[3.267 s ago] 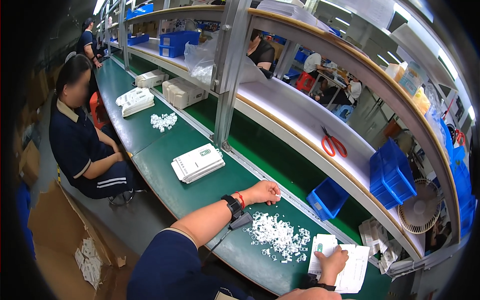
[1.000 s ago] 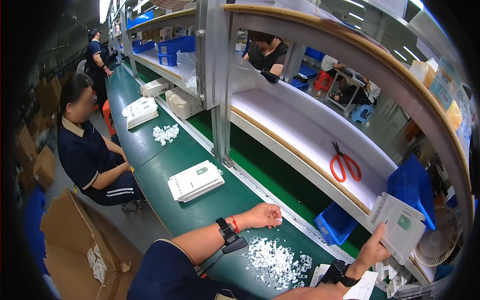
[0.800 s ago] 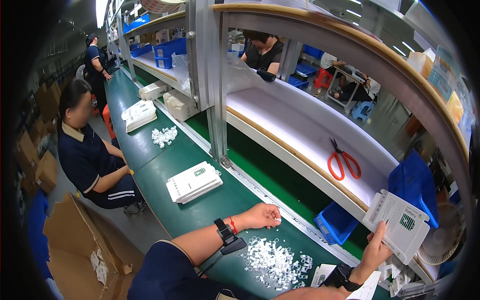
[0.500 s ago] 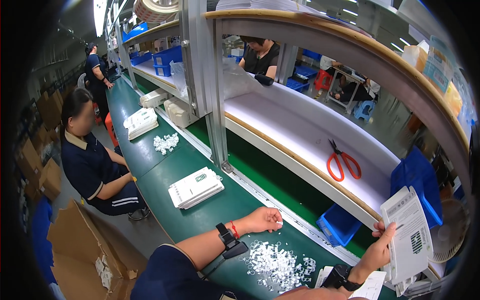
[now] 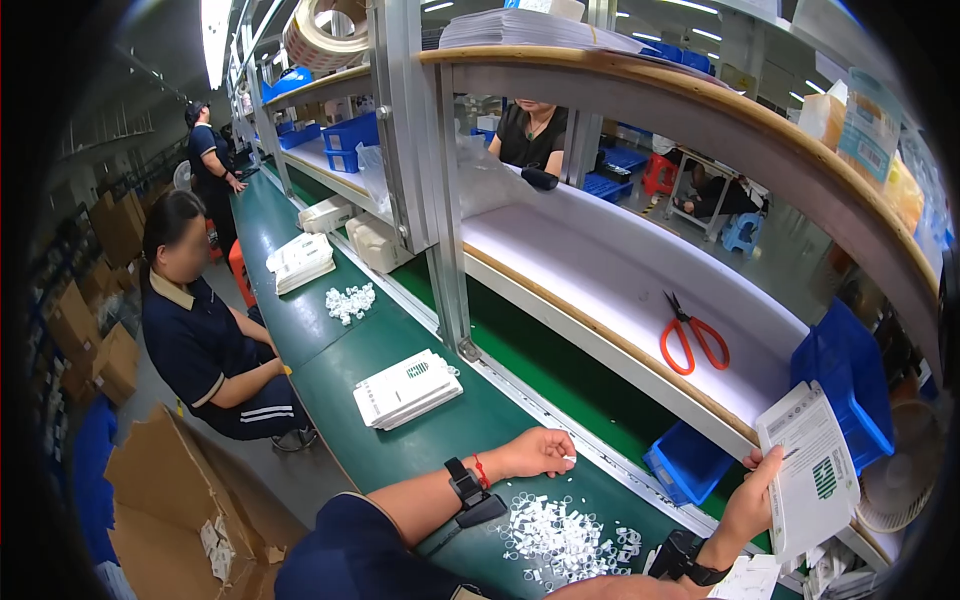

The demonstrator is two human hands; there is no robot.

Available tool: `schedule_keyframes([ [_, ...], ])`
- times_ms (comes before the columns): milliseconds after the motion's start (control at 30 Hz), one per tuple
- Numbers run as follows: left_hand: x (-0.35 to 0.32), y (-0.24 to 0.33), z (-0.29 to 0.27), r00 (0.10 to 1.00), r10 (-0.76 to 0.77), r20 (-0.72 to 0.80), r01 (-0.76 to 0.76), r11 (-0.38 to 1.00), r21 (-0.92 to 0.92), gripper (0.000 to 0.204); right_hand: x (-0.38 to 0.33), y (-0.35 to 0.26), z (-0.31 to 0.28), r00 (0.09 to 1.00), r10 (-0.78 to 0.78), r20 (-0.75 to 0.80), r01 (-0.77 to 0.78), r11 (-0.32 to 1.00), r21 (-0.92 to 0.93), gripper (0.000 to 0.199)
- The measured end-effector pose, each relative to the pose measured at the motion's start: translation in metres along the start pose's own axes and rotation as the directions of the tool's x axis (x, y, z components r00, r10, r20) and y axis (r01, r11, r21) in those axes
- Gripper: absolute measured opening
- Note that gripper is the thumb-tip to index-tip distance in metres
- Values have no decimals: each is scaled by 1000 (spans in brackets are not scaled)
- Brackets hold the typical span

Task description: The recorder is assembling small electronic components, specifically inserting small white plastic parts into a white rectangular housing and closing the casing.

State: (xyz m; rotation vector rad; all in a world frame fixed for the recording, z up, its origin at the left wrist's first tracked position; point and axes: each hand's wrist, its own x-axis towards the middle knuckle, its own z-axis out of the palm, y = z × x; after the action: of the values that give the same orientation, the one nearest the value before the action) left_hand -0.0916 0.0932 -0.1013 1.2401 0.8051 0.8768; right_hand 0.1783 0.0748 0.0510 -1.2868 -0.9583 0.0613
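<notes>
Two hands: both in view.
Right hand: grip closed on white printed paper sheet, raised beside it.
Left hand: loosely curled, empty, resting on green counter just above pile of small white plastic pieces.

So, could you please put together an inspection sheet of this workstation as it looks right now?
Surface: green bench running along a line.
Job's things: white printed booklet held up in the right hand; heap of small white parts just below the left hand, which rests on the bench.
Clutter: white booklet stack, orange scissors on the white shelf, blue bins.
Hands: left curled, whether it holds anything cannot be told; right gripping.
Cables: nothing seen.
Surroundings: seated co-worker, cardboard boxes.
</notes>
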Motion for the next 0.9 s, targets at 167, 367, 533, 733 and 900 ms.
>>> schedule_keyframes([
  [167, 1, 0, 2, 1000, -25, -1, 25, 1000, -10, 16, -2, -7, 3, 999, -22, 45, 22, 1000, 13, 25],
  [367, 2, 1, 1, 999, -32, -27, 32, 999, 18, 16, -5, -14, 0, 997, -12, 75, 9, 999, 48, 26],
  [533, 1, 3, 0, 999, -28, -16, 28, 1000, 0, 17, -7, -13, 0, 997, -44, 65, 42, 999, 31, 26],
  [733, -2, -2, -2, 1000, -15, -14, 15, 1000, -4, 17, -11, -20, 0, 996, -26, 84, 30, 999, -42, 25],
  [900, 4, 3, 4, 999, -36, 4, 36, 999, 31, 14, -5, -14, -11, 993, -101, 60, 105, 991, -78, 27],
])
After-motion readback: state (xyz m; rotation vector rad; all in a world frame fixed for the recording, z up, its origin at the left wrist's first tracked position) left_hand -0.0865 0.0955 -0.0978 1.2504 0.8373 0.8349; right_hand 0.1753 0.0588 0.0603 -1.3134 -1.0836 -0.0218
